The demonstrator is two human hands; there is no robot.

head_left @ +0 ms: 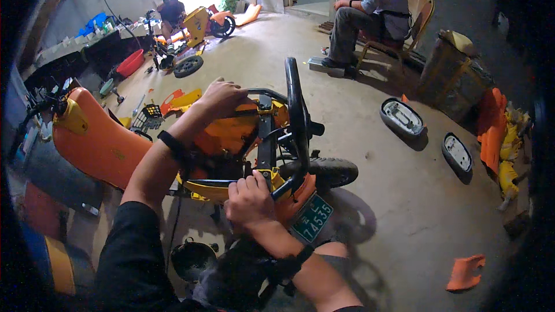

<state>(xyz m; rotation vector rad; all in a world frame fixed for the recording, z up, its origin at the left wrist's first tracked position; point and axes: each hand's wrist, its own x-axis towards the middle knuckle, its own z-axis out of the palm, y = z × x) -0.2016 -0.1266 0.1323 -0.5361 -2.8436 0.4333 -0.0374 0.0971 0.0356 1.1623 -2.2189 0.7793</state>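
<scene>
A partly stripped orange-and-yellow electric scooter stands before me, its orange front body (98, 138) to the left and its black rear wheel (332, 171) to the right. My left hand (222, 97) is closed over the far edge of the open seat bay, by the black tube frame (298, 110). At the near edge, my right hand (252, 199) has its fingers curled at the yellow side panel (208, 189), beside the frame's lower end. Its fingertips are partly hidden. A green number plate (313, 218) hangs behind the orange tail panel (296, 201).
Two seat-shaped parts (402, 118) lie upside down at right, and an orange piece (465, 273) lies lower right. A seated person (376, 14) works at the back right. Another person (171, 10) is beside a dismantled scooter (196, 26). A red basin (130, 62) stands far left.
</scene>
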